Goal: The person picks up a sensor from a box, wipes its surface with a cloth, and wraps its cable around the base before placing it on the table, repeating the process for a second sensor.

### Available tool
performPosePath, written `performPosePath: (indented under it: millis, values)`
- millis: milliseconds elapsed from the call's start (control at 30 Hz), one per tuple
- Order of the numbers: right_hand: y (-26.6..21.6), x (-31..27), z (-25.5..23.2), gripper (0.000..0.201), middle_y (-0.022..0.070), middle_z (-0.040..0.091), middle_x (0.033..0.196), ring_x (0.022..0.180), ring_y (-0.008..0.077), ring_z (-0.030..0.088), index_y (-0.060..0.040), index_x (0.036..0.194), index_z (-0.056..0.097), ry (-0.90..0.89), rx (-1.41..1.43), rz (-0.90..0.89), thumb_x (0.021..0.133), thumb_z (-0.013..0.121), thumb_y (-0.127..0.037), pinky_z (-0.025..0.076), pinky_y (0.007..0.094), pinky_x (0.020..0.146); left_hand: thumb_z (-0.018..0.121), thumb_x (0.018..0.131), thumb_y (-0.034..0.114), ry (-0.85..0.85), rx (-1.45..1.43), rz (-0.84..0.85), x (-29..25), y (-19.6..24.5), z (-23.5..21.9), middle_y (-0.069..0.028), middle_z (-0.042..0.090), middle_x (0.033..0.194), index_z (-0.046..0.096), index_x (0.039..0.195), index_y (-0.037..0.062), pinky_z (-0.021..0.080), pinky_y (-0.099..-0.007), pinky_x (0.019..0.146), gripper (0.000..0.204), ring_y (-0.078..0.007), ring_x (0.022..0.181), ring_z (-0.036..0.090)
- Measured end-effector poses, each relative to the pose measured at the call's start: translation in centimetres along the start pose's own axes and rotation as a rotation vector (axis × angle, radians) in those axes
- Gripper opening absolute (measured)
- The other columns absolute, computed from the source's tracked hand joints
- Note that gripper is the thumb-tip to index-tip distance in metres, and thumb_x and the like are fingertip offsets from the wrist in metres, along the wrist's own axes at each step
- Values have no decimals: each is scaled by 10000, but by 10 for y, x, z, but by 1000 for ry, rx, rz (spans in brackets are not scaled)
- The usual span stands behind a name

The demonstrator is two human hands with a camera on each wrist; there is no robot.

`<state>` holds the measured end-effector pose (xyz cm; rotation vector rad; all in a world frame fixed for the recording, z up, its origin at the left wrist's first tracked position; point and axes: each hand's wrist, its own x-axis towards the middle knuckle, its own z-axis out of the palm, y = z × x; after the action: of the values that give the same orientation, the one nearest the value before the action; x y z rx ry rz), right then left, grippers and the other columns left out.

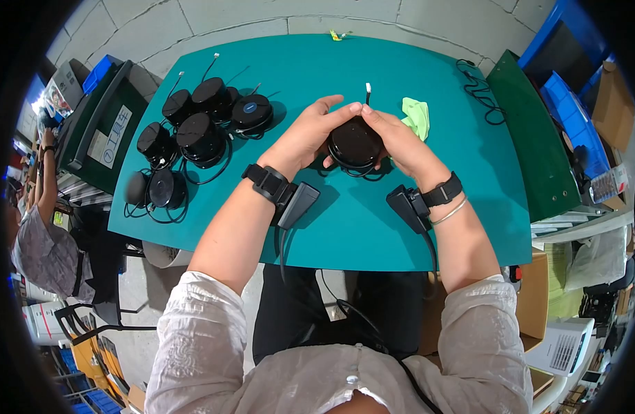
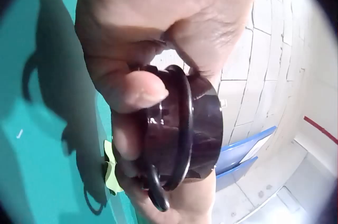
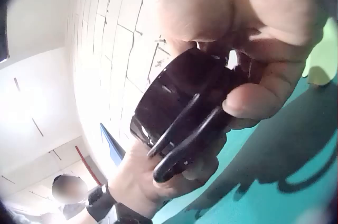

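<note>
Both hands hold a glossy black round device (image 1: 355,146) above the green table. My left hand (image 1: 312,129) grips its left side and my right hand (image 1: 406,145) its right, with the thumbs meeting at the far edge. A black cable (image 2: 186,123) loops around the device's body in the left wrist view. Its white plug (image 1: 368,88) sticks up beyond the thumbs. In the right wrist view, curled fingers (image 3: 253,101) lie against the underside beside the cable loops. Part of the device is hidden by the palms.
Several similar black devices (image 1: 200,138) with cables stand at the table's left. A light green cloth (image 1: 415,119) lies right of my hands, with a black cord (image 1: 480,90) farther right. Green cabinets (image 1: 531,145) flank the table (image 1: 338,234). Another person (image 1: 45,241) is at far left.
</note>
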<state>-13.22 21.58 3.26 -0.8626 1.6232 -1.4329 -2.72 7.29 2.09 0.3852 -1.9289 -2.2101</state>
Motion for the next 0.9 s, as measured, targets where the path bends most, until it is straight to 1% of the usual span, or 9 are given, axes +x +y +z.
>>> performPosePath:
  millis: [100,167,300,367,433,567,667,733,900]
  values:
    - [7,6,-2,468,40,636,812,626,96,586,-14,1052,599,-29,-55,-104,970,458,-453,428,231,431,519,928,487,49,3,-5,-1,0,0,-116,606,852,379,1276,-92,437,-247,338,690,-112,560,612]
    - [7,6,-1,468,42,630,804,616,98,581,-11,1048,598,29,-22,-128,972,457,-450,430,234,434,461,940,528,73,-147,-48,-3,2,0,-109,622,904,411,1266,-58,525,-285,477,672,-139,650,647]
    - [5,6,1,469,30,606,778,595,94,557,3,1029,597,242,46,-247,978,452,-440,425,233,440,445,950,524,163,-526,-57,3,-3,8,-168,602,1017,420,1286,-28,555,-382,696,646,-219,837,650]
    - [17,16,-1,479,63,598,830,689,143,571,23,1031,593,278,10,-303,986,437,-428,462,273,558,358,987,487,-209,-594,-47,-1,-3,14,-146,575,1196,460,1289,46,505,-458,914,544,-263,1078,598]
    - [27,24,-2,486,109,582,917,826,206,566,41,1040,580,331,-137,-451,994,420,-416,460,320,719,343,993,479,-176,-648,-22,-1,-6,22,-149,552,1232,458,1300,62,502,-477,920,532,-277,1099,585]
    - [25,21,-10,499,141,560,956,894,262,541,49,1061,577,339,-211,-372,999,404,-415,426,351,817,341,997,455,-189,-739,29,2,-7,21,-136,546,1250,463,1312,85,515,-498,906,501,-290,1095,583]
    - [18,18,-16,505,103,559,930,873,225,544,27,1036,604,376,-491,-545,991,412,-438,435,333,792,347,997,426,-258,-606,-14,1,-7,12,-137,561,1234,467,1320,70,550,-471,799,496,-297,1069,590]
    - [11,13,-18,472,52,538,917,836,151,519,-14,1021,638,273,-107,-274,977,448,-443,430,289,724,343,997,411,-287,-637,-46,3,-6,11,-143,575,1203,498,1284,53,553,-460,722,484,-304,1045,599]
    - [8,17,-42,385,-30,487,765,682,68,442,-50,1030,652,103,103,-115,956,515,-402,370,213,552,312,998,404,-281,-728,-58,3,-6,3,-168,596,1161,518,1256,22,528,-434,609,505,-306,987,619]
